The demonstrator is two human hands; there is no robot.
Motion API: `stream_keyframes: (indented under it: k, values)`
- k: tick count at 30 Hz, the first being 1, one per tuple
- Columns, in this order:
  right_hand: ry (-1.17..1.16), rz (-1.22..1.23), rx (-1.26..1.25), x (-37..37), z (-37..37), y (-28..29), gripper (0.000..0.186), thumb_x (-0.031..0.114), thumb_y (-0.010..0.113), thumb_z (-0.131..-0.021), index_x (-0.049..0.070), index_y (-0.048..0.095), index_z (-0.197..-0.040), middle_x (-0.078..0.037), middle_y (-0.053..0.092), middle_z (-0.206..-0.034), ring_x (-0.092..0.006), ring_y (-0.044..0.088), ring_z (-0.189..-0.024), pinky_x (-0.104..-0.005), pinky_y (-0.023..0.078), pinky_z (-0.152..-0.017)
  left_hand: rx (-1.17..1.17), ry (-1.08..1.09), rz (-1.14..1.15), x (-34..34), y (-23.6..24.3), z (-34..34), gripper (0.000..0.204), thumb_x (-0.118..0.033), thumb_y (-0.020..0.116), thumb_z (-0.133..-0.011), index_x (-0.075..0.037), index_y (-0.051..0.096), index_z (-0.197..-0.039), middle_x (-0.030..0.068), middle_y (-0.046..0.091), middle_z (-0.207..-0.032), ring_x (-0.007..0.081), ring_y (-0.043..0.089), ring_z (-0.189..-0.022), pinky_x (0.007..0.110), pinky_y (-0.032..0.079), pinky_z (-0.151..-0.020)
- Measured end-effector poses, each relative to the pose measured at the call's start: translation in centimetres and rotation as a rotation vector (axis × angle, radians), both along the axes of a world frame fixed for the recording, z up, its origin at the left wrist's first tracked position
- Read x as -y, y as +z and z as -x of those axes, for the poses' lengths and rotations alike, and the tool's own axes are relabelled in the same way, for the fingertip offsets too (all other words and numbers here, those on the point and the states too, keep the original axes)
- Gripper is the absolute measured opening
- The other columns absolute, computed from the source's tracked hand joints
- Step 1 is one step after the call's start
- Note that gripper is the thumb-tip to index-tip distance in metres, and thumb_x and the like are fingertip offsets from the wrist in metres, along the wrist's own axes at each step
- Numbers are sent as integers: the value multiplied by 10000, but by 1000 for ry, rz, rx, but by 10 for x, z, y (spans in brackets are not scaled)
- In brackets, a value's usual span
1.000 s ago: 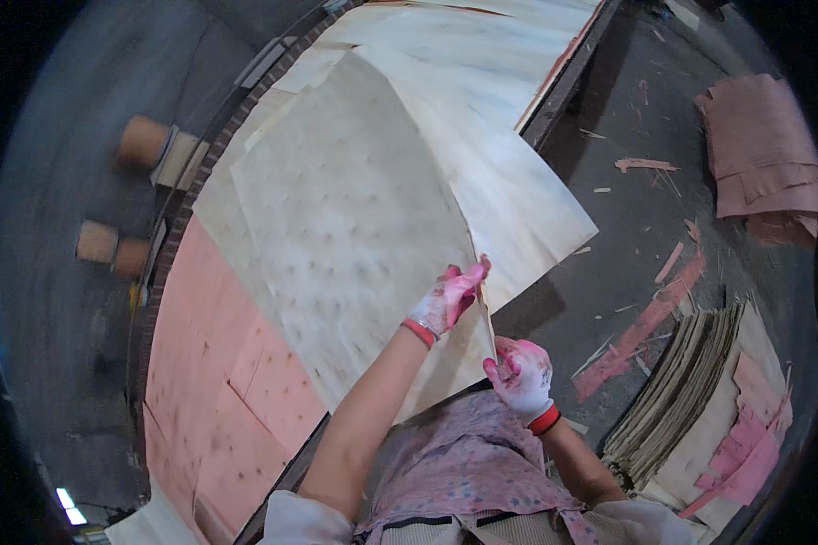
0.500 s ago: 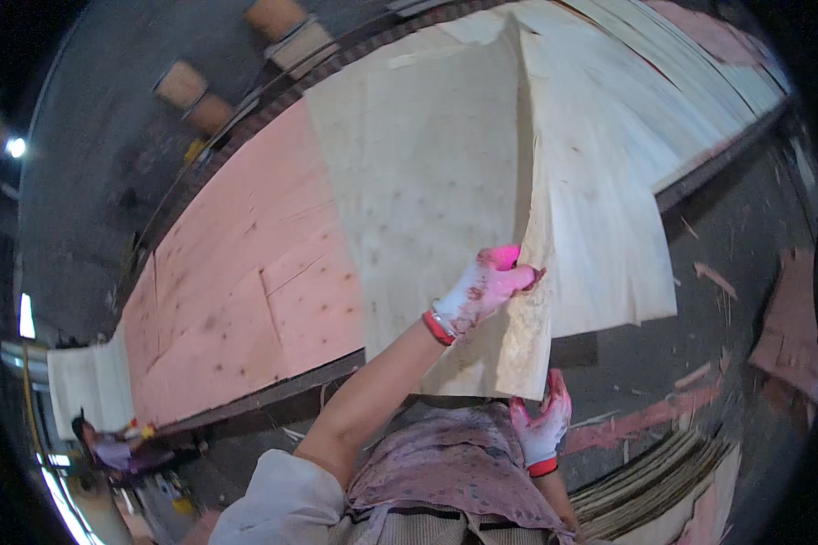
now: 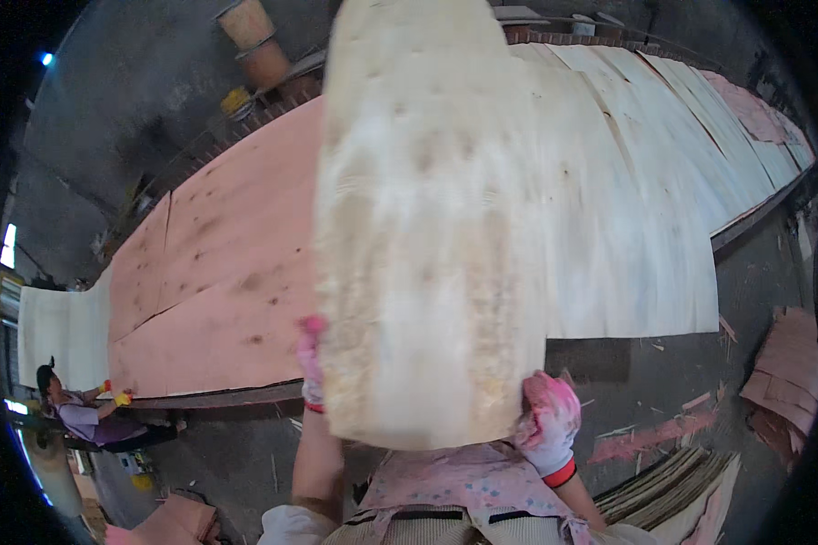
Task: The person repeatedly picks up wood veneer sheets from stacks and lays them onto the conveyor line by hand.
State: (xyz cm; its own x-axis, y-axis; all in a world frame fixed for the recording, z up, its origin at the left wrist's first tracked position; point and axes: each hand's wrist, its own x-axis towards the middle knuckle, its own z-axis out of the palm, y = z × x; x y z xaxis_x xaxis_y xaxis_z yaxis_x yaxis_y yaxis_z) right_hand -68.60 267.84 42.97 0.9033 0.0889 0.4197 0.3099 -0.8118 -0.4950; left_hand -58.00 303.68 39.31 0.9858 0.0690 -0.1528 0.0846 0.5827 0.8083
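Observation:
A long pale wood veneer sheet rises in front of me, blurred by motion, its near end curved and hanging above my apron. At its left edge is my left hand in a pink-stained white glove, closed on the edge, with most fingers hidden behind the sheet. My right hand, in a matching glove with a red cuff, grips the opposite edge near the lower corner. Below and beyond lies a pink veneer sheet with dark spots on the long table. More pale veneer sheets overlap on its right.
A co-worker with yellow and red gloves stands at the table's far left end. Stacked veneer strips lie at lower right, pink sheets at the right and more pink pieces at lower left. Cylindrical containers stand behind the table.
The pale veneer sheet has come up off the table, unfolded and raised before me. My left hand has moved left to its left edge; my right hand has taken the right edge.

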Motion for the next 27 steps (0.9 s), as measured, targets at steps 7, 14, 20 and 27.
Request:
stream_keyframes:
  k: [7,14,20,27]
  values:
    - [231,284,-111,-114,-21,18,442,229,665,-608,92,575,-1019,-139,509,-1224,-297,511,-1064,-444,380,-929,-195,94,41,-164,-77,58,285,-172,526,-899,-32,548,-1146,84,586,-1108,168,569,-993,317,468,-883]
    - [-54,-455,-658,-120,4,-44,391,259,658,-750,13,565,-1040,-135,613,-1089,-257,605,-841,-329,479,-731,-352,73,-44,-259,-131,77,264,-167,568,-881,-36,555,-1110,92,596,-1074,185,580,-976,327,482,-868]
    - [-899,-1616,-1031,-40,-2,-207,400,372,673,-750,76,560,-995,-37,571,-801,-182,536,-695,-336,474,-664,-519,294,-185,-262,-139,88,328,-58,686,-767,5,545,-1056,112,612,-1006,188,606,-877,307,508,-813]
    - [-983,-1711,-1243,-70,-14,-283,478,486,675,-713,100,521,-949,-54,548,-854,-233,523,-744,-375,446,-629,-503,465,-969,-251,-123,73,457,-49,736,-684,70,514,-1065,132,626,-964,189,617,-790,310,521,-765]
